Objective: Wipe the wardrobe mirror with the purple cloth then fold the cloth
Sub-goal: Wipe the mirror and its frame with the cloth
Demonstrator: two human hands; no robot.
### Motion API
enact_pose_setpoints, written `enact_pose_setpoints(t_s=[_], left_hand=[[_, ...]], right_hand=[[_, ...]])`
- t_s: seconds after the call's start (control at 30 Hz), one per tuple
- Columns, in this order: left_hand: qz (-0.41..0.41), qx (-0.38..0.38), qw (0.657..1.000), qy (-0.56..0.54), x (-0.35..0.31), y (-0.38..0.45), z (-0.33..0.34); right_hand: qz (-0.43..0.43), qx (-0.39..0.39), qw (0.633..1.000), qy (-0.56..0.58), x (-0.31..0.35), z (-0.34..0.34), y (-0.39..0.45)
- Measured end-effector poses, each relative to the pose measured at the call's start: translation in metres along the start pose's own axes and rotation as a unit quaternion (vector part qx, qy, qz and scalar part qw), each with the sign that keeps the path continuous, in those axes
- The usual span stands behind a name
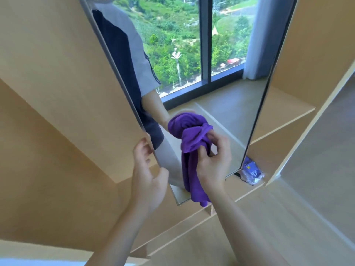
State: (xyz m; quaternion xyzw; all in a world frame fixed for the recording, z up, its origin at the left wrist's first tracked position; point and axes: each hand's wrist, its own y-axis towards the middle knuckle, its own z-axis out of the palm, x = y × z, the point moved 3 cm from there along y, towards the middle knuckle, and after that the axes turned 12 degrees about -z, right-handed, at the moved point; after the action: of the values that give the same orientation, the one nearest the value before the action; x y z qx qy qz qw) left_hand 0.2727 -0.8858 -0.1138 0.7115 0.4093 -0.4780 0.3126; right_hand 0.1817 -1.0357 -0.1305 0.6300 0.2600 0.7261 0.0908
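Observation:
The tall wardrobe mirror [226,116] hangs in the light wooden wardrobe and reflects a window, green hills and my own sleeve and arm. My right hand [213,160] grips the bunched purple cloth [192,156] against the lower part of the glass; the cloth's loose end hangs down past the mirror's bottom edge. The cloth's reflection shows just above it. My left hand [148,173] holds the mirror's left edge near the bottom, fingers curled round the rim and thumb toward the glass.
Wooden wardrobe panels [57,93] flank the mirror on both sides, with open shelves [284,116] to the right. A crumpled blue and clear plastic packet [251,171] lies on a shelf beside the mirror's lower right corner.

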Motion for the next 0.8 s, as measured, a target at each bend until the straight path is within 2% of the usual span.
enact_pose_setpoints(t_s=[0.1,0.2,0.3,0.37,0.43,0.5,0.7,0.8], left_hand=[[0.002,0.075,0.997,-0.030,-0.002,-0.001,0.007],[0.010,0.093,0.995,-0.044,-0.006,-0.001,0.003],[0.004,0.121,0.990,-0.070,-0.011,0.001,-0.005],[-0.001,0.133,0.987,-0.086,-0.011,0.005,-0.010],[0.000,0.141,0.985,-0.097,-0.010,0.007,-0.012],[-0.001,0.142,0.984,-0.107,-0.006,0.010,-0.013],[0.001,0.160,0.979,-0.130,-0.004,0.016,-0.012],[-0.007,0.161,0.977,-0.142,-0.008,0.012,-0.014]], right_hand=[[-0.038,0.011,0.999,0.004,0.019,0.014,0.001],[-0.109,0.035,0.993,-0.030,0.028,0.027,-0.005],[-0.146,0.099,0.982,-0.067,0.015,0.036,-0.026],[-0.137,0.157,0.975,-0.081,0.000,0.039,-0.047],[-0.100,0.179,0.975,-0.083,-0.011,0.039,-0.059],[-0.098,0.172,0.977,-0.075,-0.005,0.039,-0.057],[-0.231,0.064,0.971,0.013,0.074,0.057,-0.003],[-0.272,0.021,0.961,0.043,0.086,0.065,0.008]])
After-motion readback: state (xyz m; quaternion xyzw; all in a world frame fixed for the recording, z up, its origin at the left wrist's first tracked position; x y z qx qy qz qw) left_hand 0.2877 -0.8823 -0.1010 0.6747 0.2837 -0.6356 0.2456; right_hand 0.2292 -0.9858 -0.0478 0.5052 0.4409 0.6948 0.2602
